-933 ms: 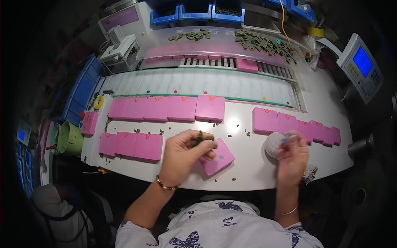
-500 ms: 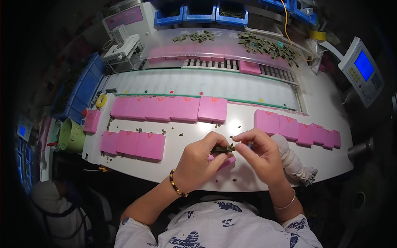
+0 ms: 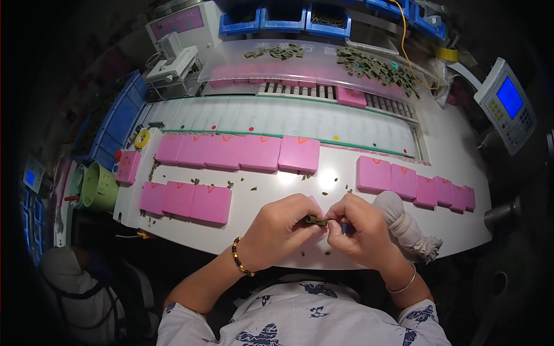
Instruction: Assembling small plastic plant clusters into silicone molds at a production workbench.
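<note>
Over the front middle of the white table, my left hand grips a small dark green piece, curled and hollow-looking; its exact kind does not show. My right hand is closed in a pinch at that piece's right end, thumb and forefinger touching it. Something small and blue shows by the right fingers; I cannot make out what it is. A pink block lies mostly hidden behind my hands. Dark green crumbs are scattered on the table around them.
Pink blocks stand in rows at left, middle left and right. A white cloth bundle lies beside my right hand. Beyond are a pale belt, a clear cover with green pieces on it, and a keypad display.
My right hand has come in and down, and its fingers now meet at the green piece. Coloured dots on the pale belt have shifted left. The view has moved slightly.
</note>
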`<state>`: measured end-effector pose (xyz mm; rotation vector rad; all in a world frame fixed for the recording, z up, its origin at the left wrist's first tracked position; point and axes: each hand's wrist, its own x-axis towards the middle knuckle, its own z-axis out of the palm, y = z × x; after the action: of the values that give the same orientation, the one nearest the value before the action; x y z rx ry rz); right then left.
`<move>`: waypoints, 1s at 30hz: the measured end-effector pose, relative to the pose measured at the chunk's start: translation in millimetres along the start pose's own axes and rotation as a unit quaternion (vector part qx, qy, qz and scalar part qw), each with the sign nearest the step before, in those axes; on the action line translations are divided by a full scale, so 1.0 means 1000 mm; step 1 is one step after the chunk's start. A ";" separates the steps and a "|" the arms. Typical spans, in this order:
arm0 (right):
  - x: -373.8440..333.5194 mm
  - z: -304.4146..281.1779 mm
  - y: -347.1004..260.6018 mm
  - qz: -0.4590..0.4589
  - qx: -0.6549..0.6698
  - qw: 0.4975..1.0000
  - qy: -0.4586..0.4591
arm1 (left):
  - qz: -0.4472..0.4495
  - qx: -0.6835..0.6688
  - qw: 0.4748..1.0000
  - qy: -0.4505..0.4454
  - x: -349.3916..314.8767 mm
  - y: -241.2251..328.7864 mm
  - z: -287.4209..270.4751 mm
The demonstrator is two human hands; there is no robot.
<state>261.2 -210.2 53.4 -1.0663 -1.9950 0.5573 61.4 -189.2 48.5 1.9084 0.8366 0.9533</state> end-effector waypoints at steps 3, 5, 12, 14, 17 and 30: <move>0.000 0.003 0.002 0.106 0.110 0.988 -0.019 | 0.038 0.033 0.999 0.018 -0.002 -0.002 0.005; -0.002 0.006 0.007 0.168 0.147 0.974 -0.026 | 0.117 0.120 0.984 0.055 -0.001 -0.003 0.009; -0.001 0.003 0.023 0.204 0.119 0.968 0.088 | 0.138 0.180 0.965 0.132 0.002 -0.007 0.009; -0.002 0.004 0.021 0.158 0.129 0.976 0.078 | 0.145 0.199 0.959 0.139 0.000 -0.012 0.009; -0.006 0.007 0.012 0.233 0.264 0.936 -0.012 | 0.188 0.258 0.937 0.140 0.000 -0.015 0.009; -0.002 0.014 0.012 0.289 0.310 0.904 0.060 | -0.125 -0.237 0.956 0.118 0.001 -0.023 -0.007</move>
<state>256.7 -205.3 36.1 -1.2215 -1.2194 1.3021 51.7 -176.4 31.3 1.2642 0.8668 1.1186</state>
